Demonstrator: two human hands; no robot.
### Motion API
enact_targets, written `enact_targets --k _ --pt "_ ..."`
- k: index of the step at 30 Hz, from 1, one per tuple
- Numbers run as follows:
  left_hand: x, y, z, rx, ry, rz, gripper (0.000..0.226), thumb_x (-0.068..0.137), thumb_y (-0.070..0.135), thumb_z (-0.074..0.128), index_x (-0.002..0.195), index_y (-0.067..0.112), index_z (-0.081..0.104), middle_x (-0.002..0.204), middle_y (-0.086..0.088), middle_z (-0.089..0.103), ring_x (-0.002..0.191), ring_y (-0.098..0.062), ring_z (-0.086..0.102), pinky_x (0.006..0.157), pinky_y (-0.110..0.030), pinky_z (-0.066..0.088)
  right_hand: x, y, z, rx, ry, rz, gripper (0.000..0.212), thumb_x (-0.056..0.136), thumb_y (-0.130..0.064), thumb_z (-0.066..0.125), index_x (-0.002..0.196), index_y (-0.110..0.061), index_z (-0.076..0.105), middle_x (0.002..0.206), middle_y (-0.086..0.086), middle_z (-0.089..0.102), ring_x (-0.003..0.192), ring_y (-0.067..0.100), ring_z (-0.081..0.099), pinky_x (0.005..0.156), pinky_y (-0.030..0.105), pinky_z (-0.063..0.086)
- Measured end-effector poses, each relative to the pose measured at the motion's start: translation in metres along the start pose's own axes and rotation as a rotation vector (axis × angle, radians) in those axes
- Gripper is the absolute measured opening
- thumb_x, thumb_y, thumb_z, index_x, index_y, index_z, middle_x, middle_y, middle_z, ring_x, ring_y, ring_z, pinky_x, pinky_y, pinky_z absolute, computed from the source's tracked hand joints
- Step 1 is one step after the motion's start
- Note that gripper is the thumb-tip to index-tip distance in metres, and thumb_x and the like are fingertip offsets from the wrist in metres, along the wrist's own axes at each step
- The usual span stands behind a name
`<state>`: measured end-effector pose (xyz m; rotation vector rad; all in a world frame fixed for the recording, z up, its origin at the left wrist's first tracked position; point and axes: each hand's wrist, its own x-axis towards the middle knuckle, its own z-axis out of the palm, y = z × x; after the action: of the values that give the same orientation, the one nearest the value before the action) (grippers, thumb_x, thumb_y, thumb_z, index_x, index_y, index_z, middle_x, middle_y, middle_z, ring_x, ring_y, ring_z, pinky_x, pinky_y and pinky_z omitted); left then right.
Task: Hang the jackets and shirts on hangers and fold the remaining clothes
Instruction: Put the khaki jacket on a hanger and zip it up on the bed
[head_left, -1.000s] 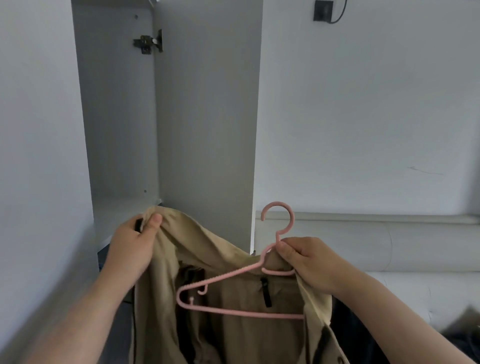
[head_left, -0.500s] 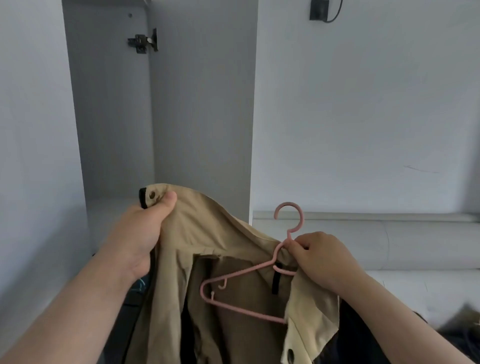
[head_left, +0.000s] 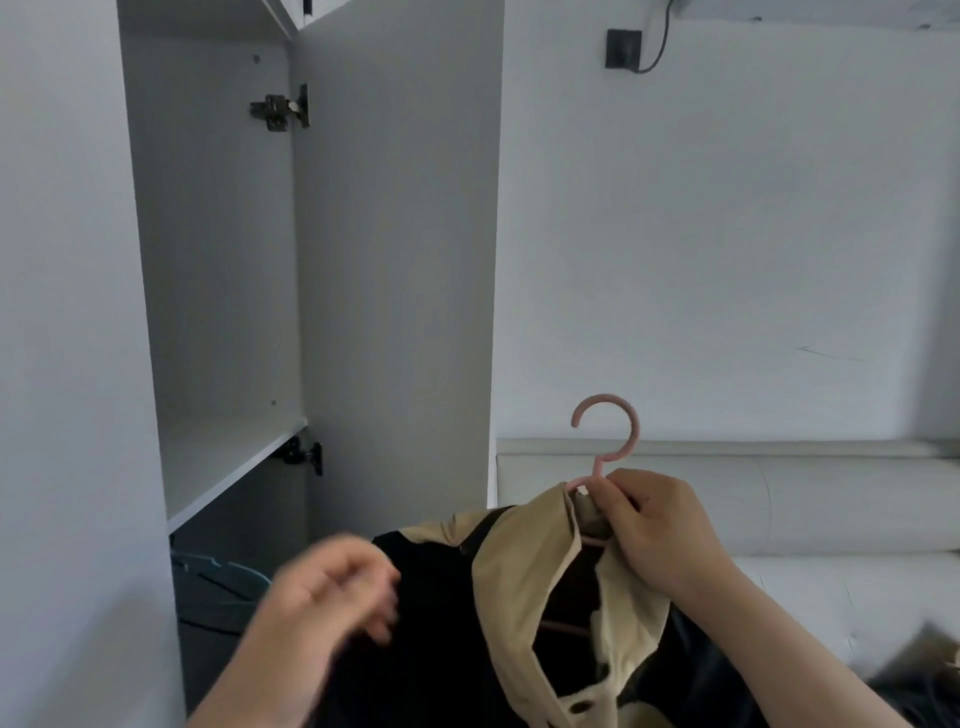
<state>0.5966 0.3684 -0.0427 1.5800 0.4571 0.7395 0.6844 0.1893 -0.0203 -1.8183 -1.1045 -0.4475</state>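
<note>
Now that the left hand (head_left: 332, 597) has let go of the jacket's shoulder, which it was pinching up high half a second ago, I see it lowest and nearest in the head view. It is smeared by motion, the fingers loosely curled and, as far as the blur allows, holding nothing. Freed on that side, the beige jacket (head_left: 530, 571) has dropped and folded over itself. Its collar now sits right up against the neck of the pink hanger (head_left: 607, 431), whose arm was bare and in plain sight a moment back. I judge the hanger is threaded in and the garment nearly ready for a rail, though the near shoulder looks slumped and may want straightening first.

The right hand (head_left: 665, 535) carries everything, its fingers wrapped tight round the hanger's stem just below the hook. The cloth is a matte cotton-like weave, limp, with a stiff pointed collar and a dark button (head_left: 579, 706) low down. Black fabric spreads to its left, and I cannot tell whether that is lining or another garment. The hanger is thin, round-sectioned plastic with an open curled hook.

Further off stands the wardrobe with its flat grey door (head_left: 395, 260) swung wide, a metal hinge (head_left: 280, 108), a smooth white shelf (head_left: 223, 462), and pale blue hangers (head_left: 218, 574) beneath it. A white padded bench (head_left: 779, 499) runs along the far wall.
</note>
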Motion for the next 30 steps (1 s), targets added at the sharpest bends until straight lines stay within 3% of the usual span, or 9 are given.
enact_targets --k 2,3,7,12,17,21,25,27,30 --pt "-0.041 -0.021 -0.081 0.335 -0.130 0.106 0.025 0.101 0.017 0.047 0.119 0.002 0.051 0.120 -0.006 0.058 0.125 -0.025 0.050 0.107 -0.035 0.036 0.005 0.000 -0.007 0.048 0.021 -0.001 0.044 0.096 -0.029 0.054 0.057 -0.009 0.050 0.051 0.000 0.048 0.049 0.007 0.043 0.051 0.020 0.033" --pt "-0.060 -0.032 -0.091 0.261 -0.223 0.169 0.027 0.094 0.028 0.058 0.119 0.019 0.059 0.122 0.008 0.062 0.122 -0.015 0.054 0.100 -0.030 0.041 0.007 0.000 -0.009 0.069 0.023 0.005 0.044 0.096 -0.028 0.054 0.056 -0.010 0.048 0.049 -0.003 0.045 0.049 0.006 0.041 0.051 0.019 0.033" --pt "-0.063 -0.032 -0.134 0.102 -0.278 -0.076 0.032 0.081 0.044 0.063 0.093 0.017 0.074 0.100 -0.009 0.074 0.096 -0.024 0.071 0.079 -0.031 0.051 0.017 0.003 -0.017 0.036 -0.013 -0.016 0.043 0.097 -0.029 0.052 0.056 -0.016 0.046 0.051 -0.009 0.049 0.050 0.005 0.043 0.051 0.017 0.034" --pt "-0.041 0.010 -0.143 -0.033 -0.043 0.130 0.023 0.086 0.035 0.062 0.071 0.018 0.064 0.074 -0.005 0.062 0.070 -0.019 0.059 0.068 -0.036 0.042 0.029 0.011 -0.051 -0.154 -0.003 -0.064 0.046 0.096 -0.035 0.051 0.053 -0.020 0.046 0.052 -0.009 0.053 0.054 0.006 0.048 0.050 0.018 0.035" --pt "-0.032 0.049 -0.138 0.892 0.236 0.381 0.017 0.087 0.037 0.062 0.071 0.032 0.061 0.072 0.014 0.063 0.070 -0.003 0.057 0.061 -0.024 0.040 0.037 0.011 -0.071 -0.286 0.094 -0.087 0.048 0.097 -0.037 0.050 0.054 -0.016 0.047 0.047 -0.004 0.047 0.049 0.011 0.045 0.051 0.026 0.035" --pt "-0.042 0.059 -0.117 1.047 0.180 0.619 0.019 0.080 0.058 0.055 0.081 0.039 0.057 0.092 0.024 0.056 0.088 0.000 0.052 0.077 -0.024 0.041 0.039 0.000 -0.078 -0.235 0.128 -0.085 0.046 0.094 -0.042 0.045 0.058 -0.014 0.054 0.052 -0.002 0.053 0.052 0.013 0.050 0.053 0.026 0.041" --pt "-0.051 0.058 -0.072 0.950 -0.144 0.784 0.070 0.072 0.073 0.049 0.135 0.045 0.043 0.133 0.033 0.043 0.124 0.010 0.038 0.106 -0.021 0.029 0.040 -0.017 -0.071 -0.083 0.109 -0.071 0.044 0.094 -0.036 0.050 0.053 -0.022 0.048 0.053 -0.009 0.054 0.053 0.005 0.049 0.053 0.012 0.038" --pt "-0.051 0.056 -0.053 1.071 -0.124 0.911 0.077 0.074 0.066 0.051 0.144 0.037 0.039 0.139 0.020 0.048 0.128 -0.001 0.043 0.109 -0.025 0.030 0.041 -0.022 -0.065 -0.047 0.079 -0.065 0.046 0.095 -0.033 0.052 0.053 -0.017 0.043 0.049 -0.010 0.047 0.050 0.005 0.043 0.053 0.014 0.037" --pt "-0.049 0.058 -0.040 1.083 -0.038 1.129 0.054 0.080 0.039 0.051 0.129 0.019 0.059 0.123 0.006 0.064 0.115 -0.014 0.056 0.100 -0.027 0.041 0.042 -0.027 -0.061 0.011 0.021 -0.060 0.047 0.096 -0.032 0.053 0.053 -0.018 0.040 0.048 -0.011 0.041 0.049 0.005 0.038 0.052 0.015 0.035"
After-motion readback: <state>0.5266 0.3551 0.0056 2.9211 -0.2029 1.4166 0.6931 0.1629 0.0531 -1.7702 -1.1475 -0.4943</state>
